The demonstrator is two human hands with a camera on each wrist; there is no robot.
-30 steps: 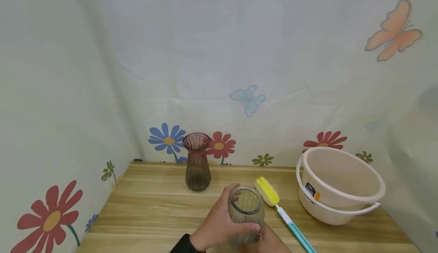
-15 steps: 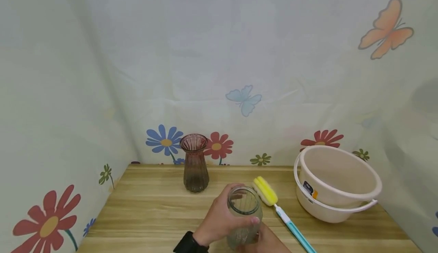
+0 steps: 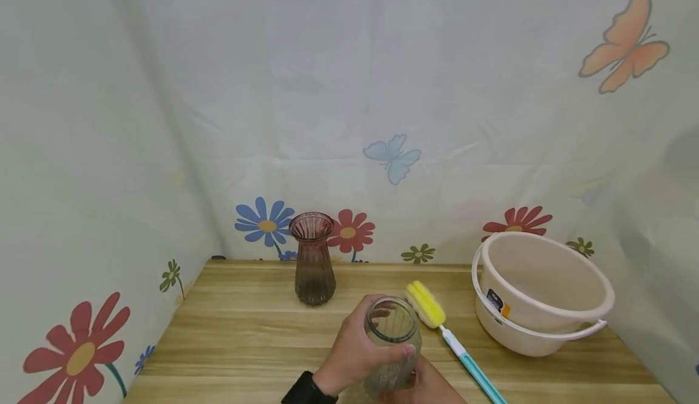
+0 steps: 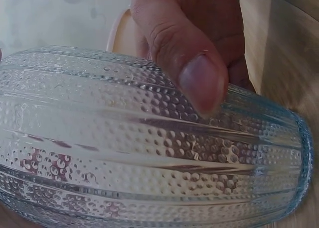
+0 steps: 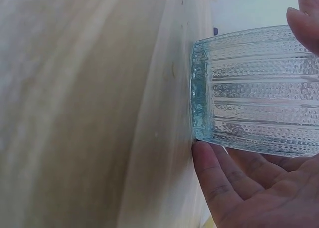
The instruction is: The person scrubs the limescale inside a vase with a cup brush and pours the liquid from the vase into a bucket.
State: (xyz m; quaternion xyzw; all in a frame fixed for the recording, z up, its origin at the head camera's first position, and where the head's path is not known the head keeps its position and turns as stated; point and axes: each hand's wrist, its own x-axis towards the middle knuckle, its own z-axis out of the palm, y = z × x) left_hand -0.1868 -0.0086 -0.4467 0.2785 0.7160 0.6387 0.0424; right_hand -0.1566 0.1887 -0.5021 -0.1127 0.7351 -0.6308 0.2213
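Note:
Both hands hold a clear ribbed, dimpled glass vase, upright with its round mouth up. My left hand grips its upper part, thumb across the near side and fingers round behind. Low on the far right side is my right hand, partly hidden by the vase in the head view. In the left wrist view the right thumb presses the dimpled wall near the base. The right wrist view shows the right hand's fingers along the other side, one fingertip at the base edge, close over the wooden table.
Behind stands a purple-tinted fluted vase. To the right lies a bottle brush with a yellow sponge head and a blue-white handle. A pale pink bucket with its handle down is at the right. A printed curtain hangs at the back.
The head view sways slightly left and back. Both hands keep their hold on the glass vase, with no other visible movement.

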